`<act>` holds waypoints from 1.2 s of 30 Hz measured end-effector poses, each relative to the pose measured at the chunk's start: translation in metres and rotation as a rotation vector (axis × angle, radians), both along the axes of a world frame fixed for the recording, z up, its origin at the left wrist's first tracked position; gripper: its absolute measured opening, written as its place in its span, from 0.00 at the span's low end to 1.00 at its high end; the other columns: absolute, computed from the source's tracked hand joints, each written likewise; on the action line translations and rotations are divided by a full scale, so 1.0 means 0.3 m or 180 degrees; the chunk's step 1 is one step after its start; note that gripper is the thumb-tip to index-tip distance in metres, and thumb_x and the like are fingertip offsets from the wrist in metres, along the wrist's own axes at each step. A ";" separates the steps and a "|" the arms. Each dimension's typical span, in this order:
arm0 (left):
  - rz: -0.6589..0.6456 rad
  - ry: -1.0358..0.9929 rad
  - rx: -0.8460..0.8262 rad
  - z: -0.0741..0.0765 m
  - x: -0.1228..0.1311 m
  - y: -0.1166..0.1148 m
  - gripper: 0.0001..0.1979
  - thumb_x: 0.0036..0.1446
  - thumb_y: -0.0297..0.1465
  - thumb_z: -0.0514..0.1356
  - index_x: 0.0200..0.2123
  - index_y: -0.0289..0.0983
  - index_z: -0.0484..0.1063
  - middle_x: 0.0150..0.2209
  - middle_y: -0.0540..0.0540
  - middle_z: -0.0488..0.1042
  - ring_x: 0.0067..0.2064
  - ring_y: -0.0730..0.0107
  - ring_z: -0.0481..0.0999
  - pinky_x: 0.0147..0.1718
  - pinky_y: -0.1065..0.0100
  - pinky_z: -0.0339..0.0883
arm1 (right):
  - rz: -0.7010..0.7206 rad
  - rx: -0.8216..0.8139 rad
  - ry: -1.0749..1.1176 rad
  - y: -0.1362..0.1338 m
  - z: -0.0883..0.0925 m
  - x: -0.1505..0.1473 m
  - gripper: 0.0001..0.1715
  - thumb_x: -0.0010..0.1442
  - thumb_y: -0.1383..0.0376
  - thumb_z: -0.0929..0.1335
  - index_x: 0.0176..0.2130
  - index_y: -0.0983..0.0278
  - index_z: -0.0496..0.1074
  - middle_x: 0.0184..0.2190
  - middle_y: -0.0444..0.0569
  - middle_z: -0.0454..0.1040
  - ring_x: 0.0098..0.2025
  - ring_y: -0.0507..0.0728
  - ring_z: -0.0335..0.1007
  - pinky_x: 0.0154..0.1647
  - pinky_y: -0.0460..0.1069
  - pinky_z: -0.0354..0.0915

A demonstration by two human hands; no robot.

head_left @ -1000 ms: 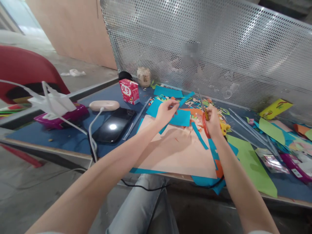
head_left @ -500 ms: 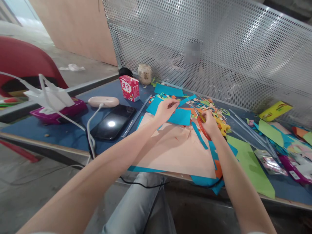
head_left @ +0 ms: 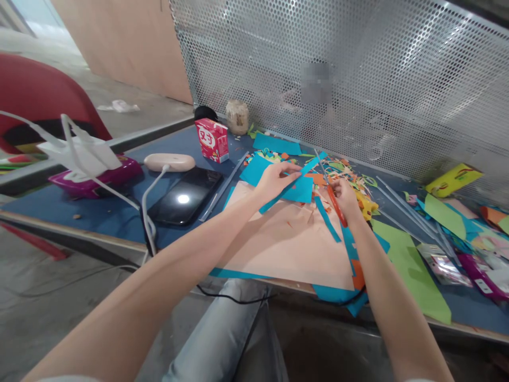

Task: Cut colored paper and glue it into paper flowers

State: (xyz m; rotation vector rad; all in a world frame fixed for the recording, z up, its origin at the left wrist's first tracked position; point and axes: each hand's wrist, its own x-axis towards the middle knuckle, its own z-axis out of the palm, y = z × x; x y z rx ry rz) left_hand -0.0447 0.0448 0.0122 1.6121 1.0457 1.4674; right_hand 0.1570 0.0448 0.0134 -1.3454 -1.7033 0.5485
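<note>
My left hand (head_left: 275, 180) pinches a blue paper piece (head_left: 299, 187), from which a long blue strip (head_left: 290, 185) hangs partly cut. My right hand (head_left: 345, 195) is closed round orange-handled scissors (head_left: 333, 201); their blades point up and away toward the blue paper's right edge. Both hands hover over a large peach paper sheet (head_left: 286, 244) lying on the blue table (head_left: 111, 212). A loose blue strip (head_left: 326, 219) lies on the peach sheet just below the scissors.
A black phone (head_left: 186, 196), a pink oval device (head_left: 169, 162) with a white cable, and a red carton (head_left: 212, 139) sit left. Coloured paper scraps (head_left: 350, 175), green sheets (head_left: 409, 270) and clear rods (head_left: 409, 215) lie right. A perforated metal panel (head_left: 358, 79) walls the back.
The scissors have swung from upright to angled toward the blue paper, and a long blue strip now hangs off the piece in my left hand. The view has shifted slightly.
</note>
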 end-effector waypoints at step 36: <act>0.0134 -0.0255 0.0046 -0.004 -0.018 0.028 0.11 0.40 0.35 0.65 0.26 0.34 0.77 0.26 0.47 0.76 0.31 0.71 0.73 0.34 0.70 0.66 | 0.0691 -0.0190 -0.1825 -0.044 0.025 0.004 0.17 0.44 0.55 0.69 0.30 0.60 0.59 0.30 0.47 0.70 0.33 0.57 0.68 0.34 0.50 0.62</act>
